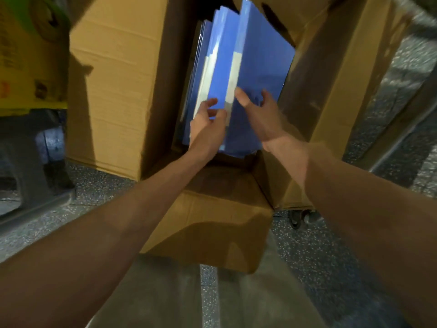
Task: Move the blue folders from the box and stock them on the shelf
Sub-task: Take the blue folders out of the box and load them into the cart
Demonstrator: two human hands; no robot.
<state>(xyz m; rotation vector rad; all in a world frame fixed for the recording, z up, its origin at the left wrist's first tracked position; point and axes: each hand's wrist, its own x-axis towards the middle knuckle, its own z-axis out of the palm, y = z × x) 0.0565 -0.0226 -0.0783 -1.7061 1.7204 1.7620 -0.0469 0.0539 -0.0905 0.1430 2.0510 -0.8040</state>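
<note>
Several blue folders (257,58) with white spine labels stand on edge inside an open cardboard box (227,223). My left hand (208,124) pinches the near edge of one folder's spine, thumb and fingers curled on it. To its right, my right hand (262,114) grips the near edge of the large front folder, thumb on its spine side and fingers on its cover. Both forearms reach down into the box from the bottom of the view. The folders' lower ends are hidden in the box.
The box's tall flaps rise at the left (113,91) and right (340,95). A yellow and green carton (28,55) sits at the far left. Speckled grey floor (314,252) surrounds the box, and a small caster wheel (300,217) shows under its right side.
</note>
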